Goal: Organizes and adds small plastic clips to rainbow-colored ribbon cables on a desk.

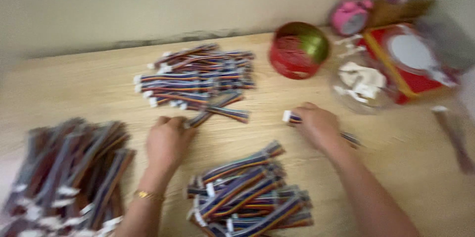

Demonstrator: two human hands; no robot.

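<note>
The picture is motion-blurred. My left hand (166, 144) rests on the wooden table (396, 162), its fingers closed on the end of a rainbow ribbon cable (225, 110) that lies by the far pile of cables (198, 76). My right hand (318, 125) presses down on another short ribbon cable (290, 117), whose white connector sticks out to the left of the fingers. A second pile of cables (250, 197) lies between my forearms.
A large heap of cables (69, 177) fills the near left. At the back right stand a red round tin (298, 50), a clear bowl of white connectors (362, 83), a red box (410, 61) and a pink clock (350, 16).
</note>
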